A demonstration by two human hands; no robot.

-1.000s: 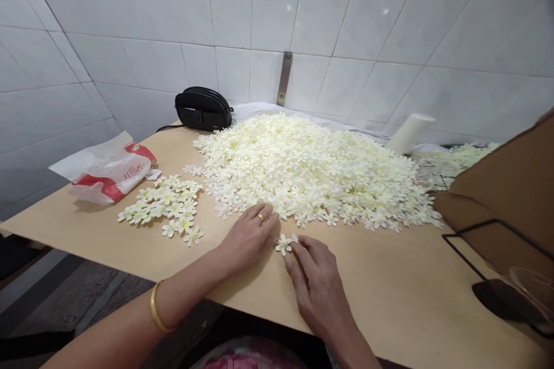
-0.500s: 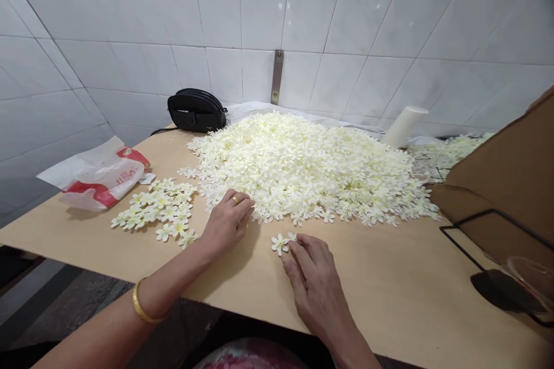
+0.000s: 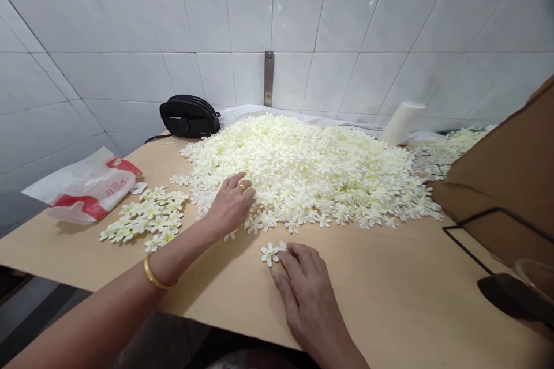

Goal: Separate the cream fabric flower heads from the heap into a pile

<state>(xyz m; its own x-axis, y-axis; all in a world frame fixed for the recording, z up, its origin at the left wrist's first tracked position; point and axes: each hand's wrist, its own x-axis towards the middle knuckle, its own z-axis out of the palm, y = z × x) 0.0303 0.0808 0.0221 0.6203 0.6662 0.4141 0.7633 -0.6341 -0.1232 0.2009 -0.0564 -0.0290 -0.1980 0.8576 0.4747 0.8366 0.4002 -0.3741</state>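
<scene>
My left hand, with a ring on one finger and a gold bangle at the wrist, reaches onto the near left edge of a large heap of white artificial flowers. Its fingers are apart, and the tips rest at the blossoms. My right hand is low over the table, fingers bent, closed at the tips on a small artificial flower; part of that flower is hidden behind the fingers. Touching it on the left lies another artificial flower, five-petalled or so, facing up.
A smaller group of flowers lies at left, beside a red and white paper bag. Behind stand a black pouch and a white cylinder. At right are a cardboard box and dark glasses on the table.
My left hand has moved farther onto the heap, and its fingers have spread. My right hand stays at the same flowers. The whole view has shifted slightly.
</scene>
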